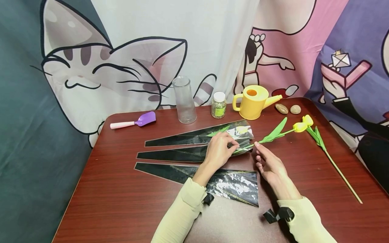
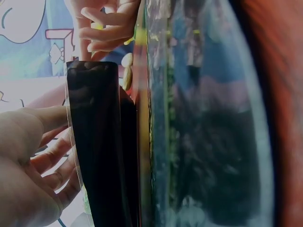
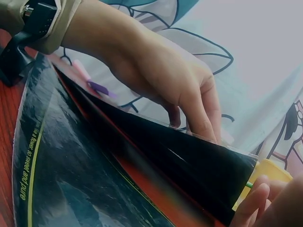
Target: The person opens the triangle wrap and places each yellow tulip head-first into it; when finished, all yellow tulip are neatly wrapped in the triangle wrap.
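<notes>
Dark red wood grain fills the view, the table [image 1: 121, 202] carrying everything, and the middle flower sleeve [image 1: 182, 154] is our landmark, a long black cone of film with its wide clear mouth pointing at the tulips. Just behind it lies a second sleeve [image 1: 194, 136] with a yellow bloom already inside, and just in front of it a third sleeve [image 1: 218, 180], empty and flat. Behind the landmark, along the far edge, a yellow watering can [image 1: 253, 103], a clear glass vase [image 1: 184, 100], a purple scoop [image 1: 138, 121] and a small capped jar [image 1: 218, 105]. Now the hands: the left hand [image 1: 219, 150] is curled over the middle sleeve's mouth, fingers pinching the film edge and lifting it open. At that mouth the right hand [image 1: 270, 165] sits relaxed, its fingertips touching the green stem of a yellow tulip [image 1: 275, 134] whose stem end meets the opening; whether it truly pinches the stem, I cannot tell. Another tulip [image 1: 319, 140] lies well beyond the mouth, and two pebbles [image 1: 288, 109] by the can.
</notes>
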{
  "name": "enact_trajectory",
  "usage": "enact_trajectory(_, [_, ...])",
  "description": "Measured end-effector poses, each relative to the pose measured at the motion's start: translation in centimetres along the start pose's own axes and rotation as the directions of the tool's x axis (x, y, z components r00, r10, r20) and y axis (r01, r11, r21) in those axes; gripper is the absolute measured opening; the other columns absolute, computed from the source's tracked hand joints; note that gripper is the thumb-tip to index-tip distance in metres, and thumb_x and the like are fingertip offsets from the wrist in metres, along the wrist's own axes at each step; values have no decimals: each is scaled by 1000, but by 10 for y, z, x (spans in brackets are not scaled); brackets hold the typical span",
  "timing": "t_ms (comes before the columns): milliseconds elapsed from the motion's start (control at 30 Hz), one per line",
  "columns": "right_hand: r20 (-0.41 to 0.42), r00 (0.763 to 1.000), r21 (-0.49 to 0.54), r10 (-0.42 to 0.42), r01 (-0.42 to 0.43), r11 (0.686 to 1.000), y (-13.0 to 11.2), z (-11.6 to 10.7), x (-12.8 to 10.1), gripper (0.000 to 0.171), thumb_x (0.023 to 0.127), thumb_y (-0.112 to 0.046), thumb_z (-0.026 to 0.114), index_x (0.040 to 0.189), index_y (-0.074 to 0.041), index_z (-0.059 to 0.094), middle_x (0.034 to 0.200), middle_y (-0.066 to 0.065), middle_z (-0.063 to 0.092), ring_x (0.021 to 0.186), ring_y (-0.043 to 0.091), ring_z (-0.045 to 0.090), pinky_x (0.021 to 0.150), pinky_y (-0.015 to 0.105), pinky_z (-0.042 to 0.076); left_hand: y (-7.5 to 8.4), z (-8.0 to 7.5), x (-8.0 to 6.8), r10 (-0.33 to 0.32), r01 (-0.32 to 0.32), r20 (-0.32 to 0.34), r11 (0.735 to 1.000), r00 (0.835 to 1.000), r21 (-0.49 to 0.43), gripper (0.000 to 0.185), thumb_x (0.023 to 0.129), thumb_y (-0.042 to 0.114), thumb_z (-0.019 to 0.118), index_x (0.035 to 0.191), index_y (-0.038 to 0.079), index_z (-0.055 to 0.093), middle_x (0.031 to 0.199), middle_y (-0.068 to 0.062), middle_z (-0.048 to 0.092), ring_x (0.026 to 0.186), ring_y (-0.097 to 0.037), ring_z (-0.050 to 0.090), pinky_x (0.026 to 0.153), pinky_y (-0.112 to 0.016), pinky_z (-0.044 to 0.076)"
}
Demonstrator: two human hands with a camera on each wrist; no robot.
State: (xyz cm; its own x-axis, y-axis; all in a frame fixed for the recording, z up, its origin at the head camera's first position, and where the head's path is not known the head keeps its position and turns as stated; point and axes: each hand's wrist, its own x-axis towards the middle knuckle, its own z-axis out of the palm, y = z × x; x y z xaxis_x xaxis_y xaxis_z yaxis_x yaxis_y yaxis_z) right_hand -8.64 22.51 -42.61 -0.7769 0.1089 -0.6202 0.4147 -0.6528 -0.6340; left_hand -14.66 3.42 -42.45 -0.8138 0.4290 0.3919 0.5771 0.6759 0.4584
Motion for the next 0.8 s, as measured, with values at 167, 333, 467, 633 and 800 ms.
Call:
enact_trajectory(167, [23,1000,9,14,-14,1000,2,1,1,23,89,-21,74,69,-14,66,62,-6,56,49,4,46,44,19,36,0,1,0,-4,4,-4,1000,1000,-3,6,84,30,79,84,24,79,89,11,62,91,-9,57,83,-25,46])
enact_trajectory(333, [60,998,28,-15,13,1000,4,2,1,23,93,-21,69,71,-16,66,56,-6,54,42,4,41,39,18,30,0,2,0,7,-7,-15,1000,1000,2,6,84,29,79,84,23,79,90,11,63,91,-9,57,85,-25,46])
enact_trajectory(467, [92,993,59,-71,65,996,4,1,1,22,96,-20,65,74,-17,67,55,-6,52,38,4,37,36,18,26,1,2,-1,15,-15,-28,1000,1000,5,4,84,27,79,84,23,80,89,11,63,91,-10,58,93,-25,44])
enact_trajectory(633, [112,986,111,-123,111,988,6,1,1,21,97,-18,63,77,-16,68,55,-5,53,34,4,35,34,18,24,2,3,0,17,-17,-23,1000,1000,5,5,83,28,79,84,23,80,88,11,63,90,-10,58,90,-24,45])
enact_trajectory(800, [131,981,106,-145,132,986,11,5,3,15,96,-17,65,82,-14,71,57,-4,55,32,5,35,33,17,24,3,3,0,10,-10,-15,1000,1000,11,6,84,31,79,84,24,79,87,12,61,88,-7,55,81,-23,45])
